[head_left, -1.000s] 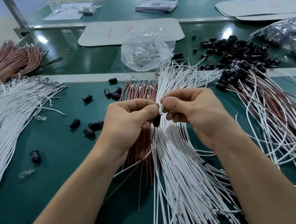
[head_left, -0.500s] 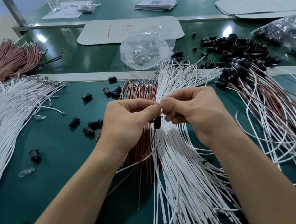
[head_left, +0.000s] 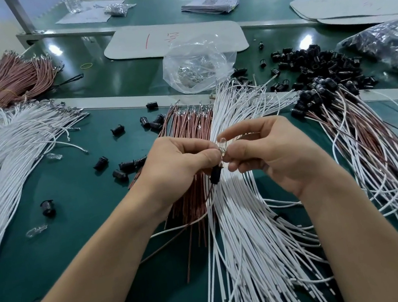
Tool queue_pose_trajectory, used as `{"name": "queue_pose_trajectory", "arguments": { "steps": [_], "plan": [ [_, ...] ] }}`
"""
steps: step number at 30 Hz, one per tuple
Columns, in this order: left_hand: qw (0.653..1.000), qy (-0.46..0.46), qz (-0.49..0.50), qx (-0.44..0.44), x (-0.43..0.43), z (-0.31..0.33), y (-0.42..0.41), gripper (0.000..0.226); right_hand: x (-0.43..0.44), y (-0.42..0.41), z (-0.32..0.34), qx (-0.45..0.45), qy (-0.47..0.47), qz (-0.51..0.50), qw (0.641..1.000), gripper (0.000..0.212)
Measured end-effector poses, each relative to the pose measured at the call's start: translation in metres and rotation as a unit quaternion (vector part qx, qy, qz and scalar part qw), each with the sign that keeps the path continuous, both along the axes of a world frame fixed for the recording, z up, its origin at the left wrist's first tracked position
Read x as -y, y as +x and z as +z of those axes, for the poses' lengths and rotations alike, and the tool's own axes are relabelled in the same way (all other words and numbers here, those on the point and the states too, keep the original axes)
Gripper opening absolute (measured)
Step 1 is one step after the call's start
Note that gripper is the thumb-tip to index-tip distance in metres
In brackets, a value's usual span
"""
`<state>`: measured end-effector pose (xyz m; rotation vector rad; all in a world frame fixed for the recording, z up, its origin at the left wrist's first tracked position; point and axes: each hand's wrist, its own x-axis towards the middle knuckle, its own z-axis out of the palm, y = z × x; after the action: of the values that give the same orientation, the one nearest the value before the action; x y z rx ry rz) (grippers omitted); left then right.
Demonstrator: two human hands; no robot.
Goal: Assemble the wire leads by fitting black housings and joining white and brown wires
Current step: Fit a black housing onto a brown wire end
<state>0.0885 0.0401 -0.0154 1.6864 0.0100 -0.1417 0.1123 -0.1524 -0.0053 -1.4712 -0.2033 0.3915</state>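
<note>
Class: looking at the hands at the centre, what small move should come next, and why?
Probably slide the black housing up onto the clear bulb: the left hand and right hand pinch the bulb between fingertips, while the housing hangs just below it, not yet seated.

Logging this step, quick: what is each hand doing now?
Left hand: pinches the black housing at its top.
Right hand: pinches a small clear bulb.

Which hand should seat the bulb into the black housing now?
Right. The right hand appears to pinch the clear bulb just above the black housing, which hangs from the left hand's grip, so the left probably only steadies.
</note>
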Motion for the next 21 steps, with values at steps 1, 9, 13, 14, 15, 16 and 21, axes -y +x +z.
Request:
{"name": "queue_pose_trajectory", "arguments": {
  "steps": [1, 9, 13, 14, 15, 16, 21],
  "plan": [
    [1.000, -0.006, -0.008, -0.008, -0.0002, 0.0009, -0.0005, 0.011, 0.0001, 0.0001, -0.0007, 0.012, -0.011, 0.004, 1.000, 0.025],
    [0.998, -0.024, -0.046, -0.028, -0.0044, 0.0041, -0.0009, 0.021, -0.0028, 0.0006, -0.0040, 0.121, -0.042, 0.020, 0.992, 0.023],
    [0.997, -0.036, -0.048, -0.038, -0.0066, 0.0049, -0.0016, 0.015, -0.0026, 0.0008, -0.0031, 0.152, -0.063, 0.042, 0.986, 0.024],
    [0.997, -0.045, -0.045, -0.043, -0.0063, 0.0048, -0.0019, 0.011, -0.0026, 0.0011, -0.0028, 0.158, -0.065, 0.043, 0.984, 0.023],
    [0.996, -0.058, -0.040, -0.048, -0.0055, 0.0047, -0.0023, 0.006, -0.0024, 0.0013, -0.0023, 0.164, -0.069, 0.043, 0.983, 0.021],
    [0.996, -0.072, -0.035, -0.051, -0.0047, 0.0047, -0.0028, 0.004, -0.0022, 0.0016, -0.0018, 0.168, -0.073, 0.043, 0.982, 0.019],
    [0.992, -0.110, 0.001, -0.060, -0.0029, 0.0034, -0.0018, 0.032, -0.0033, 0.0037, -0.0025, 0.168, -0.067, 0.025, 0.983, 0.023]
  ]
}}
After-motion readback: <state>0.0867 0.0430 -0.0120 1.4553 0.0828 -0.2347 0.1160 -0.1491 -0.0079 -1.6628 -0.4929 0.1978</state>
